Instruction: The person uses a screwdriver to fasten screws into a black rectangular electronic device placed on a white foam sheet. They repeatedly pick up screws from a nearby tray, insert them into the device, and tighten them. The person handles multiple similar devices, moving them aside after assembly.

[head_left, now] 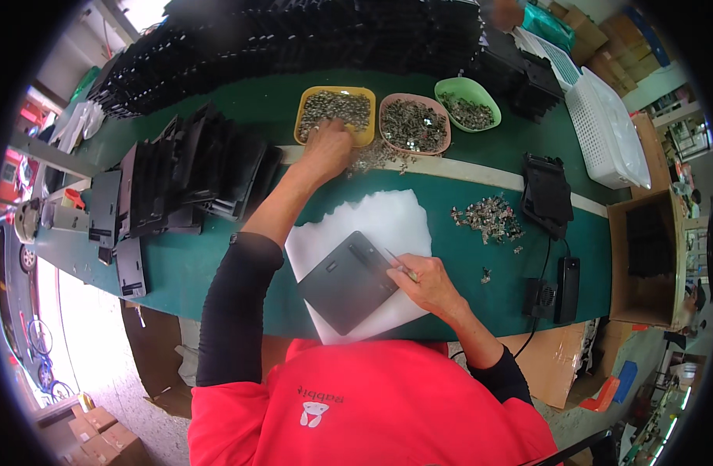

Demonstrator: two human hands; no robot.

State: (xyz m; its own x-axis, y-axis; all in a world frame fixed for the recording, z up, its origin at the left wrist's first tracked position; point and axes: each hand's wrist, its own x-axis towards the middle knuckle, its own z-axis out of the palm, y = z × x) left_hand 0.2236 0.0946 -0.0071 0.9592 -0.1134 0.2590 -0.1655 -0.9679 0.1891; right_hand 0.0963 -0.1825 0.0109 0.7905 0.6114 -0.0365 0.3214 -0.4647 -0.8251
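Head view: I see the right hand curled round a slim tool, the dark panel just to its left; the left hand, fingers bent, dips into the yellow basket, its hold unclear to me.

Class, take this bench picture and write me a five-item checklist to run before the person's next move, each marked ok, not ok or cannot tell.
1. Dark panel lies on the white sheet: ok.
2. Right hand has its slim tool in its grip: ok.
3. Left hand is at the yellow tray of small metal parts: ok.
4. Left fingers hold a part: cannot tell; the fingertips are hidden.
5. All loose parts are contained: not ok; some lie spilled by the pink tray, and a heap sits on the green table.
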